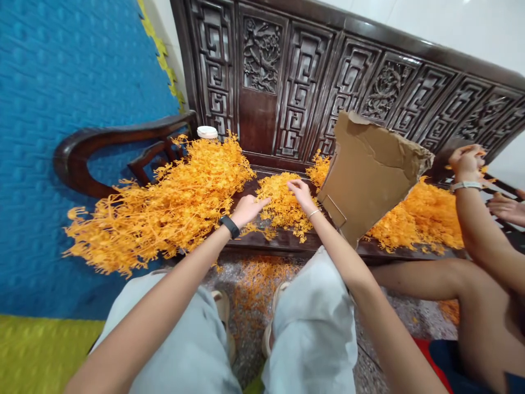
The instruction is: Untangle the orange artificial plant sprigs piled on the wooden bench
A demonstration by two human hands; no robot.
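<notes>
A small heap of orange branching plastic-like pieces (283, 205) lies on the dark wooden bench seat in front of me. My left hand (247, 210), with a black band at the wrist, is at the heap's left edge. Its fingers are closed, thumb and fingertips together among the orange pieces; what they pinch is too small to make out. My right hand (302, 195), a thin bracelet at its wrist, is over the heap's right side. Its fingers are bent together, and anything between them is hidden. To the left rises a bigger mound of the same orange pieces (180, 202).
A torn cardboard sheet (369, 169) stands upright right of the heap. Beyond it are more orange pieces (422, 213) and another person's hand (467, 161). The carved bench back (258, 120) rises behind. A white lid (207, 132) sits behind the left mound. Orange bits litter the floor (258, 290).
</notes>
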